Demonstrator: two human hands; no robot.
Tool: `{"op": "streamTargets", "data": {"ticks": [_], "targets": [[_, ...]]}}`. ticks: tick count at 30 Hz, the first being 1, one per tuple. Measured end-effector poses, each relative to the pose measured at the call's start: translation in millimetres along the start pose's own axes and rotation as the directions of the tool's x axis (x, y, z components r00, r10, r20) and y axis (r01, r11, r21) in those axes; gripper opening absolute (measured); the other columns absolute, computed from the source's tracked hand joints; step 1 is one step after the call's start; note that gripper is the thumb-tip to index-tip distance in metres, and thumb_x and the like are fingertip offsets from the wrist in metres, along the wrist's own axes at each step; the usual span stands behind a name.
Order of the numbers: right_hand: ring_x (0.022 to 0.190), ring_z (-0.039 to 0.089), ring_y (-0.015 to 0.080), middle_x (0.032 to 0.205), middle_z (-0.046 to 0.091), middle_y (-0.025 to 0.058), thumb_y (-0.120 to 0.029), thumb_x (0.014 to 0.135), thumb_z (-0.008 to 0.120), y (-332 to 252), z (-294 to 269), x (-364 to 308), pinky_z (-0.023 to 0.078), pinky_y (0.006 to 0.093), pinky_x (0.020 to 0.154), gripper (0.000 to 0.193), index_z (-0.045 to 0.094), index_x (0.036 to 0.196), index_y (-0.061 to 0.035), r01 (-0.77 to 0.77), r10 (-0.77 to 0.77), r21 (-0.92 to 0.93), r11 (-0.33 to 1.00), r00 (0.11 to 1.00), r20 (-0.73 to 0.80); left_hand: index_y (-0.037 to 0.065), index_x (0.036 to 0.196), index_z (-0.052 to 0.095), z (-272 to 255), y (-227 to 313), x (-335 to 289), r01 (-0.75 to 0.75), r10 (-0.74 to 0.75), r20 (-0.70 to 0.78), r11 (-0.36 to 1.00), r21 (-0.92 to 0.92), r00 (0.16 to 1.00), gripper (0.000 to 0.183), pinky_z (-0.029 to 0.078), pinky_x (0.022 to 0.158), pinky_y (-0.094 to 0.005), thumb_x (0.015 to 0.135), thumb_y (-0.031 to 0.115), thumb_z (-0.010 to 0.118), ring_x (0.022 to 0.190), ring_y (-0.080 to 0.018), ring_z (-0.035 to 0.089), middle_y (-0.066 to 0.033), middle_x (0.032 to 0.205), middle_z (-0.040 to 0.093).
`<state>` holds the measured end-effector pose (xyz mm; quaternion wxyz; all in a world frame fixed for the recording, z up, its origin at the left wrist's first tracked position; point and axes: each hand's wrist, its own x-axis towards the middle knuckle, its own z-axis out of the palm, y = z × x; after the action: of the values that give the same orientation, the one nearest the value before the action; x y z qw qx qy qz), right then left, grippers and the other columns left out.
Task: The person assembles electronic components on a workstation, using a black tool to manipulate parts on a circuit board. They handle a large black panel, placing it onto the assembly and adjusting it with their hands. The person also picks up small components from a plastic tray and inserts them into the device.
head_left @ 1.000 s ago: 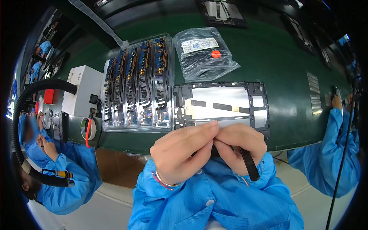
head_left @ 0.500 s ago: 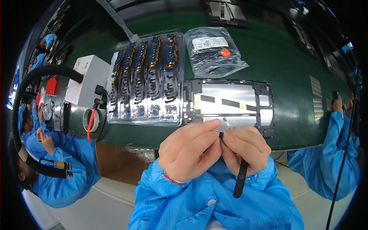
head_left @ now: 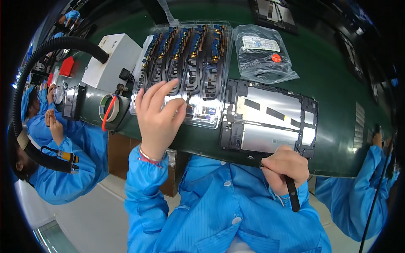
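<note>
Nearest to me, my right hand [head_left: 286, 167] is curled into a loose fist around a pair of black tweezers [head_left: 291, 192], pinching them between thumb and fingers. The blunt end of the tweezers sticks down past my wrist over my blue sleeve, and their thin tips point left and up toward the near edge of the tablet frame [head_left: 270, 120]; I cannot tell whether the tips carry anything. The hand sits at the near rim of the green worktop [head_left: 337, 84], just touching or just short of the frame's lower edge.

The tablet frame lies flat in front of me, tilted a little clockwise, silver inside with a dark border and a few black strips across it.

My left hand [head_left: 158, 116] reaches up and left of the frame, fingers half spread and slightly bent, thumb out to the right. Its fingertips [head_left: 171, 84] rest on the clear plastic tray [head_left: 211, 120], which holds rows of black flex cables with blue and gold ends. The hand grips nothing that I can see; it lies over the tray's near left part.

Just left of the tray stand a roll of tape [head_left: 109, 111] with an orange loop, a white box [head_left: 114, 59] and a thick black hose [head_left: 50, 50] arching off it. Beyond the frame lies a clear bag [head_left: 263, 55] of dark parts with a white label and a red dot. Farther back, another dark frame [head_left: 274, 12] rests at the worktop's far edge.
</note>
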<state>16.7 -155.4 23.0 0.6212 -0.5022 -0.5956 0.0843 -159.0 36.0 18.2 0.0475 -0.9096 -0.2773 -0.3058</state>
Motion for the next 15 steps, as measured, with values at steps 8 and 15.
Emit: {"op": "streamTargets", "data": {"ticks": [8, 15], "targets": [[0.050, 0.058, 0.0162, 0.063, 0.062, 0.0082, 0.001, 0.057, 0.069, 0, -8, -5, 0.036, 0.0250, 0.043, 0.023, 0.066, 0.079, -0.0014, -0.005, 0.005, -0.005, 1.000, 1.000, -0.021, 0.013, 0.061, 0.058, 5, -7, 25, -0.251, 0.223, 0.264, 0.965, 0.077, 0.939, 0.010, 0.018, 0.096, -0.0604, 0.059, 0.011, 0.068, 0.118, -0.0223, 0.039, 0.0015, 0.120, 0.050], [0.054, 0.057, 0.0190, 0.067, 0.062, 0.0096, -0.006, 0.065, 0.069, -1, -21, -5, 0.038, 0.0265, 0.047, 0.016, 0.065, 0.081, -0.0012, -0.020, 0.020, 0.036, 0.999, 1.000, -0.004, 0.018, 0.074, 0.065, -12, -17, 23, -0.319, 0.277, 0.343, 0.945, 0.074, 0.898, 0.015, 0.019, 0.096, -0.0586, 0.060, 0.014, 0.070, 0.117, -0.0219, 0.039, 0.0024, 0.118, 0.051]]}}
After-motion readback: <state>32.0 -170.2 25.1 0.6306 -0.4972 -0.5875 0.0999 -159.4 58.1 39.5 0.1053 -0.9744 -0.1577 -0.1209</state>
